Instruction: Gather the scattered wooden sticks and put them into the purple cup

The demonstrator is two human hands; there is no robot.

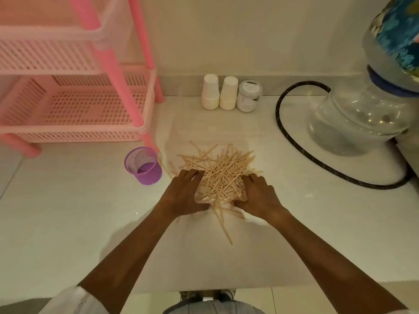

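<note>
because the wooden sticks (223, 174) heaped between my palms are light, stiff and slippery, my left hand (184, 194) and right hand (260, 196) cup the heap's sides half-open, gripping none; purple cup (145, 169) sits left of my left hand.

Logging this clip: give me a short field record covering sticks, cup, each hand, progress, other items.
sticks: loose pile on the white counter, a few strays nearer the person
purple cup: upright, left of the pile, no sticks visible inside
left hand: against the pile's left edge, fingers fairly straight
right hand: against the pile's right edge, fingertips hidden among sticks
progress: no stick in the cup yet
background: pink rack, two white cups, jar, black hose, water bottle
</note>
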